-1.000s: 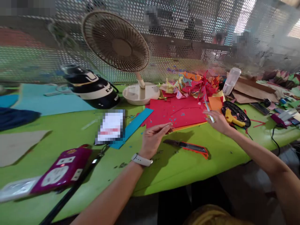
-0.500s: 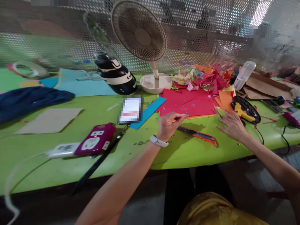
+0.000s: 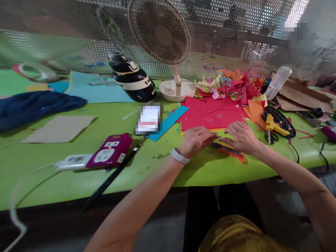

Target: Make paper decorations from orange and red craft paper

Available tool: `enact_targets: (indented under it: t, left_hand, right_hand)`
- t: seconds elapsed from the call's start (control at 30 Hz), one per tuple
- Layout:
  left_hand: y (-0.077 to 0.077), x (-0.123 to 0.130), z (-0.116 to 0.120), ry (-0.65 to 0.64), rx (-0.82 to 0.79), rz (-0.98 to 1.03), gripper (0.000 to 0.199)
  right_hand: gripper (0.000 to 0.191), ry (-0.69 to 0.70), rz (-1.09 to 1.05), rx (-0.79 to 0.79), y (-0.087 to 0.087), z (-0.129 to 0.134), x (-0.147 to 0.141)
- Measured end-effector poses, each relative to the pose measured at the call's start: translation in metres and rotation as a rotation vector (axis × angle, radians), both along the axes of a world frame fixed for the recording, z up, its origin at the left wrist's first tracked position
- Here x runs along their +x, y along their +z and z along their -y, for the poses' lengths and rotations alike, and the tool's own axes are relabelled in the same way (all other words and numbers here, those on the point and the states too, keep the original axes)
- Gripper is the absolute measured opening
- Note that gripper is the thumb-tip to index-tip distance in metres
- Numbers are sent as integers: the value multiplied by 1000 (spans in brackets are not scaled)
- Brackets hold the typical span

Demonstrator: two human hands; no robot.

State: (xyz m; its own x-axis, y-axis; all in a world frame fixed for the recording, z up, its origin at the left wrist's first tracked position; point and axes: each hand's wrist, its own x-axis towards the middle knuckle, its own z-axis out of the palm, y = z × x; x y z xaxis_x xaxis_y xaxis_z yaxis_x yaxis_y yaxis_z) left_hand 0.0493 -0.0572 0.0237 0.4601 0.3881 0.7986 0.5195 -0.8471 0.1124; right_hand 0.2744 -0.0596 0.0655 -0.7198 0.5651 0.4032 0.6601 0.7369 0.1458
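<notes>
My left hand (image 3: pixel 196 140), a pale watch band on its wrist, is closed in a pinch in front of the red paper sheets (image 3: pixel 207 115). Something small and dark shows at its fingertips, too small to name. Facing it from the right is my right hand (image 3: pixel 242 137), its thumb apart from bent fingers and nothing visible between them. Below and between both hands lies a utility knife (image 3: pixel 229 151) with an orange edge. Right of my right hand are black-handled scissors (image 3: pixel 272 139) and a yellow glue gun (image 3: pixel 277 126) on a black holder.
A phone (image 3: pixel 148 119) and a blue paper strip (image 3: pixel 169 122) lie left of the red sheets. Behind stand a fan (image 3: pixel 177 89), a black bottle (image 3: pixel 133 80) and a heap of cut paper (image 3: pixel 236 84). A purple power strip (image 3: pixel 110 150) sits at the left.
My right hand has moved left, from beside the glue gun to close by my left hand. The scissors by the glue gun now show more fully. My left hand stays pinched.
</notes>
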Motion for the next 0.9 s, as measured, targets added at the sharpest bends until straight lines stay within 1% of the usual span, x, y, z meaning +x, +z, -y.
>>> enact_targets:
  t: [0.07,0.17,0.23,0.3,0.33,0.4,0.43,0.5,0.53,0.57,0.6,0.63,0.7,0.77,0.87,0.9]
  left_hand:
    - [0,-1,-1,-43,44,-47,22]
    - [0,-4,-2,-96,74,-75,23]
    - [-1,-5,-2,-128,32,-111,28]
    - [-1,-4,-1,-153,-59,-135,33]
    - [-1,-4,0,-148,-114,-129,34]
    - [-2,-3,0,-94,-214,-69,34]
    - [-3,-2,-1,-51,-252,-19,33]
    - [-4,-4,-5,51,-284,108,32]
    - [-5,-6,-8,100,-286,173,33]
    - [-6,-9,-12,151,-281,226,35]
    - [-8,-12,-17,198,-267,256,39]
    - [-10,-16,-22,238,-261,265,42]
    - [-16,-24,-30,299,-281,207,43]
    - [-23,-30,-36,363,-339,93,45]
    - [-30,-35,-39,484,-429,-14,51]
    - [-32,-36,-39,519,-462,-34,55]
  right_hand:
    - [52,90,64,-60,0,-6,-11]
    - [54,243,105,-206,-2,-11,-16]
    - [57,338,74,-320,-3,-12,-13]
    - [58,382,-1,-395,-3,-12,-8]
    - [59,361,-63,-405,-3,-14,-4]
    - [58,244,-203,-402,-4,-19,4]
    - [54,164,-265,-396,-4,-23,8]
    - [39,3,-313,-386,-5,-35,15]
    - [35,-62,-292,-381,-7,-41,19]
    - [41,-116,-246,-373,-9,-48,22]
    - [51,-156,-185,-371,-11,-54,24]
    - [56,-182,-115,-379,-13,-60,26]
    - [54,-210,12,-407,-19,-70,28]
    - [53,-240,101,-415,-23,-76,27]
    - [60,-301,176,-434,-30,-81,23]
    - [60,-314,195,-442,-32,-82,22]
